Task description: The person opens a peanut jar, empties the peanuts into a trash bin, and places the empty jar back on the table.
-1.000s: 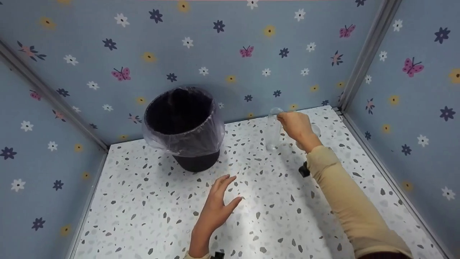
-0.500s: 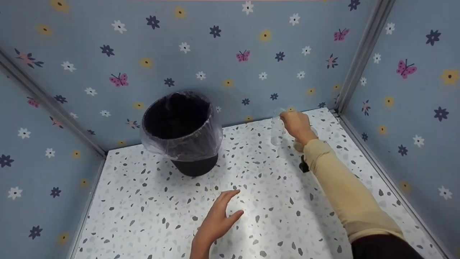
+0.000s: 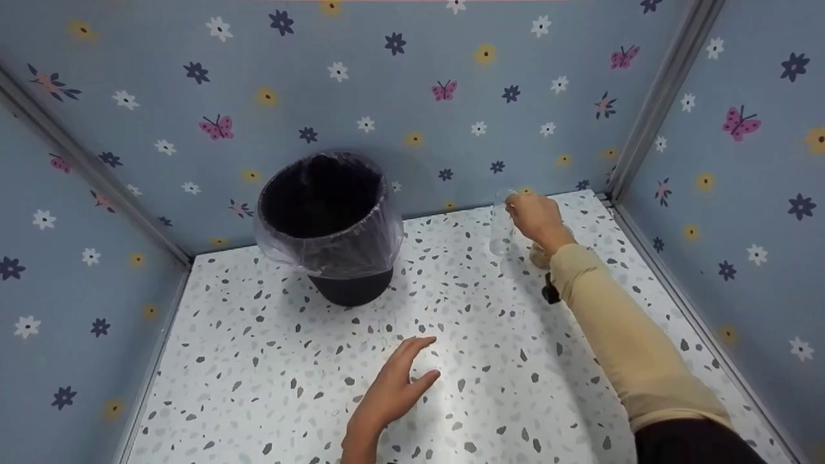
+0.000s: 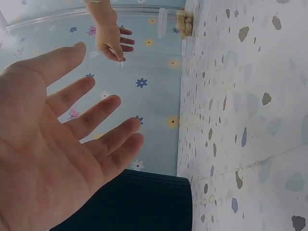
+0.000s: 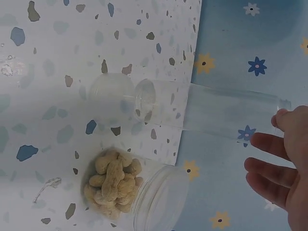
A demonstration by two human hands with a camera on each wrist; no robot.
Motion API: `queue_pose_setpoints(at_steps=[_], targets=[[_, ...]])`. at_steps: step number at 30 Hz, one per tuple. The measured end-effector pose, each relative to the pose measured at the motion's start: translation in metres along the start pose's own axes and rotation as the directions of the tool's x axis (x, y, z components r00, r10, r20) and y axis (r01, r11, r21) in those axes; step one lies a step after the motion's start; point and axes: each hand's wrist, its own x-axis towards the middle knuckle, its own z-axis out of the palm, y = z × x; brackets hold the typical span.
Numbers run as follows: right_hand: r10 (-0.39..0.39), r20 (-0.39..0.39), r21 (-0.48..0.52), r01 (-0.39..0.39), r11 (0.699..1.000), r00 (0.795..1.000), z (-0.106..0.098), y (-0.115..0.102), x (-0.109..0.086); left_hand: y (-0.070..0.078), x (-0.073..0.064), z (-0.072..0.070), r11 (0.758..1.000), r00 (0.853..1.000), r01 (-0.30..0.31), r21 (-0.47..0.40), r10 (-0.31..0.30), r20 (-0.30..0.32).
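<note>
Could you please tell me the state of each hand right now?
Left hand: open, holding nothing.
Right hand: closed on a tall clear jar, pinching its top end.

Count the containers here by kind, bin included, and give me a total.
Black bin: 1
Clear tall container, held by the right hand: 1
Clear jar with peanuts inside: 1
Total: 3
</note>
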Motion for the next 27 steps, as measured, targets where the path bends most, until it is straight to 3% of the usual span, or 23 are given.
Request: queue_pose_setpoints(at_steps=[2,5,10,13,16,20,24,27], targets=[[-0.005,-0.022,0.001,0.005,1.000,1.000,0.001,0.001,-0.002,0.001,0.000,0.002,1.000,1.000,0.000,-0.006,0.000,0.012],[-0.009,-0.134,0.020,0.012,1.000,0.991,0.002,0.004,-0.004,0.001,0.000,0.003,1.000,1.000,0.001,-0.012,-0.001,0.027],[0.014,-0.368,0.041,0.001,0.999,0.930,0.000,0.014,-0.008,-0.001,0.000,0.003,1.000,0.999,0.004,-0.016,-0.003,0.041],[0.087,-0.394,0.062,-0.068,0.996,0.915,-0.004,0.020,-0.011,-0.002,0.001,0.004,1.000,0.999,0.009,-0.026,-0.008,0.053],[0.219,-0.299,0.112,-0.193,0.975,0.929,-0.010,0.025,-0.012,-0.003,0.001,0.006,0.999,0.998,0.013,-0.042,-0.011,0.064],[0.370,-0.038,0.122,-0.363,0.924,0.928,-0.011,0.034,-0.015,-0.005,0.000,0.009,0.998,0.997,0.021,-0.067,-0.016,0.078],[0.397,0.167,0.121,-0.419,0.900,0.902,0.000,0.046,-0.020,-0.006,-0.002,0.012,0.995,0.996,0.031,-0.093,-0.023,0.088],[0.379,0.240,0.132,-0.417,0.899,0.894,0.013,0.054,-0.025,-0.008,-0.003,0.014,0.993,0.994,0.052,-0.109,-0.042,0.097]])
